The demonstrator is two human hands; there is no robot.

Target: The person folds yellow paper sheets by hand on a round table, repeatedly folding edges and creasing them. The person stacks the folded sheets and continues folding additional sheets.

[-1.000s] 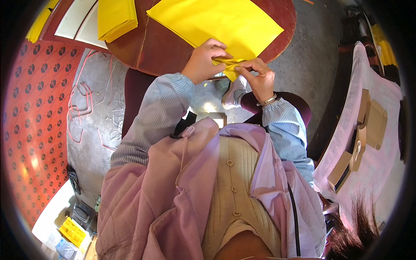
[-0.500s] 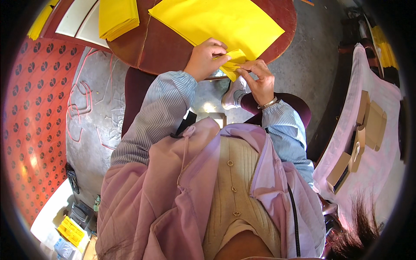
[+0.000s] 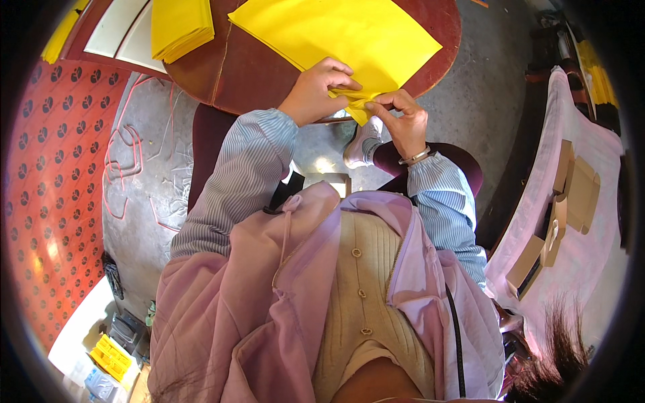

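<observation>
Surroundings first: a round dark-red table (image 3: 255, 74) fills the top of the view, and a stack of yellow sheets (image 3: 180, 25) lies on its left part, well apart from the hands. White panels (image 3: 127, 37) sit just left of that stack. Below the table the floor is grey concrete, with a red patterned mat (image 3: 54, 174) on the left and a pale cloth-covered surface (image 3: 584, 221) on the right carrying several flat brown cardboard pieces (image 3: 574, 191). A white shoe (image 3: 359, 144) shows under the table edge, between the 2 forearms. The person's lilac jacket and cream buttoned top block most of the lower view.

A large yellow sheet (image 3: 342, 33) lies flat on the table, its near corner hanging over the edge toward the person. Both forearms, in blue striped sleeves, rise from below to that corner. The left hand (image 3: 316, 91) is curled, knuckles up, thumb and fingers pinched on the folded corner. The right hand (image 3: 403, 117), a bracelet at its wrist, meets it from the right, fingertips closed on the same folded corner, the 2 hands touching.
</observation>
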